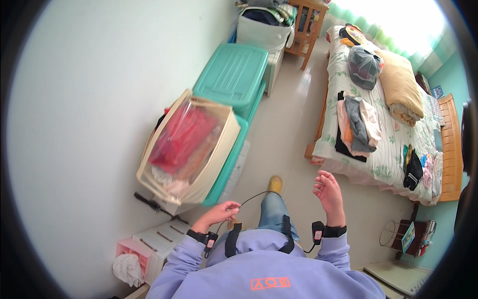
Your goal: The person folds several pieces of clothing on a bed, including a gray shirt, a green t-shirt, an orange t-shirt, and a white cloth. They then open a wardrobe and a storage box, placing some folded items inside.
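Observation:
My left hand [222, 213] is over the floor at lower centre, near the lower corner of a cream-framed storage bag; its fingers are loosely bent, and a thin black cable [254, 196] passes at its fingertips. Whether the fingers grip the cable I cannot tell. My right hand [328, 190] is raised near the foot of the bed, fingers partly curled and apart, with nothing in it. The storage bag [231, 131] has a clear top, holds red and pale clothes, and rests on green plastic bins. Black straps with small devices circle both wrists.
Folded clothes [358, 123], a clear bag of dark items [365, 67] and a rolled beige quilt [401, 84] lie on the bed [332, 130]. A green lidded bin [231, 74] stands by the wall. White drawers [158, 239] stand at lower left, a wire-ringed stand [390, 233] at lower right.

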Action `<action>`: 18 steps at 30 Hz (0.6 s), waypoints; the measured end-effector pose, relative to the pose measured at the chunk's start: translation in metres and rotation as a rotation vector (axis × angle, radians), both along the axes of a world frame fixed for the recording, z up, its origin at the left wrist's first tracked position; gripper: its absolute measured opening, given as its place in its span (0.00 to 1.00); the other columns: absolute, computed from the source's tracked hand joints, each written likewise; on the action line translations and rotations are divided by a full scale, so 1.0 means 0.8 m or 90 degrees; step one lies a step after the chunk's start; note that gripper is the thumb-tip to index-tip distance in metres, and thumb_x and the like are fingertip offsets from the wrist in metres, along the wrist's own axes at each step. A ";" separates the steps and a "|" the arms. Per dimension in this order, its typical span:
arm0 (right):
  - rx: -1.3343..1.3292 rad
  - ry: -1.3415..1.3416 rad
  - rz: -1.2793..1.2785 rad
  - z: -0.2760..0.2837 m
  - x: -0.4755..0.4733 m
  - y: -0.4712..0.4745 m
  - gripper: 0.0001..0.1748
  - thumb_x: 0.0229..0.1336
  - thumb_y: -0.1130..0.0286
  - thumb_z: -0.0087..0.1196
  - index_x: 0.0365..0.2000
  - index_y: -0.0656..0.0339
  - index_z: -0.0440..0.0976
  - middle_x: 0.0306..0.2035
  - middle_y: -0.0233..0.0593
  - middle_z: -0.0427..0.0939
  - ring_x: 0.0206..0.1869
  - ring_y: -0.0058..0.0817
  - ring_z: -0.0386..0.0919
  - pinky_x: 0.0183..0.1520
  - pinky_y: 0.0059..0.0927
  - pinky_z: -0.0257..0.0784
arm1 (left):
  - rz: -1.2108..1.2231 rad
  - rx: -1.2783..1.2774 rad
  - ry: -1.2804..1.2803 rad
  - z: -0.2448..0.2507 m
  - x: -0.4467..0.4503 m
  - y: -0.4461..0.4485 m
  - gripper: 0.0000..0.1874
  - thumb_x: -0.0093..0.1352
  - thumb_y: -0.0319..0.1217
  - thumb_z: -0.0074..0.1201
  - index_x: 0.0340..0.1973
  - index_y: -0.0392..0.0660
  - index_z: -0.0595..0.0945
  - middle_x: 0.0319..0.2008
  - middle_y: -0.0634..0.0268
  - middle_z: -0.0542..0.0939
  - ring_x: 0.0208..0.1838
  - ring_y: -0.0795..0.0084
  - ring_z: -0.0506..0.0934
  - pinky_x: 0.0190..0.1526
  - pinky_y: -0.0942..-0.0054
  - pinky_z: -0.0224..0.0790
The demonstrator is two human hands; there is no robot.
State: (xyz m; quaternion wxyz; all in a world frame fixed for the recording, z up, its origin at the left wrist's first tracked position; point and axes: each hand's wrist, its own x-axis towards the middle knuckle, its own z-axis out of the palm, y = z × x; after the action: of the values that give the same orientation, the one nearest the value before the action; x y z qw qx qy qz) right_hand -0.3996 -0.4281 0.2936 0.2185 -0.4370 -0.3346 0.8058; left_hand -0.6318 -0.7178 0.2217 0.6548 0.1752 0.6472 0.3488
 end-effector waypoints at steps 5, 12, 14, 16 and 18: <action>0.036 -0.034 -0.051 0.019 0.008 0.116 0.10 0.59 0.69 0.49 0.42 0.56 0.68 0.31 0.28 0.75 0.29 0.17 0.73 0.32 0.20 0.70 | 0.129 0.009 -0.100 -0.015 -0.044 0.192 0.21 0.69 0.41 0.47 0.55 0.50 0.66 0.48 0.65 0.74 0.43 0.74 0.75 0.40 0.73 0.69; 0.058 -0.077 -0.196 0.033 0.050 0.235 0.10 0.60 0.69 0.47 0.42 0.56 0.69 0.30 0.26 0.74 0.28 0.15 0.73 0.30 0.20 0.73 | 0.539 0.087 -0.322 -0.138 -0.137 0.366 0.16 0.67 0.35 0.47 0.49 0.49 0.66 0.43 0.63 0.72 0.43 0.66 0.75 0.40 0.64 0.72; 0.041 -0.074 -0.201 0.028 0.049 0.246 0.10 0.59 0.69 0.48 0.42 0.56 0.69 0.30 0.28 0.74 0.28 0.16 0.73 0.30 0.20 0.72 | 0.650 0.083 -0.400 -0.168 -0.168 0.386 0.18 0.66 0.36 0.49 0.50 0.48 0.65 0.43 0.61 0.71 0.44 0.64 0.74 0.41 0.63 0.72; 0.024 -0.099 -0.207 0.026 0.045 0.250 0.10 0.59 0.69 0.48 0.41 0.56 0.69 0.30 0.29 0.75 0.28 0.17 0.73 0.31 0.20 0.71 | 0.771 0.050 -0.445 -0.186 -0.196 0.409 0.22 0.66 0.37 0.51 0.52 0.47 0.64 0.44 0.59 0.71 0.45 0.62 0.73 0.42 0.60 0.71; 0.014 -0.112 -0.193 0.029 0.038 0.251 0.10 0.59 0.69 0.48 0.41 0.56 0.68 0.30 0.29 0.74 0.28 0.17 0.73 0.31 0.20 0.71 | 0.907 0.016 -0.388 -0.198 -0.219 0.435 0.27 0.65 0.38 0.51 0.56 0.45 0.61 0.47 0.57 0.68 0.45 0.61 0.72 0.45 0.59 0.70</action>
State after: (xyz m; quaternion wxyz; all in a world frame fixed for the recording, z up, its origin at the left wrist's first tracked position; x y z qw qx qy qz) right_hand -0.3692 -0.2270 0.3170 0.3116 -0.5491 -0.2915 0.7186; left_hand -0.8069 -0.3698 0.0630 0.4199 -0.3793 0.3909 0.7259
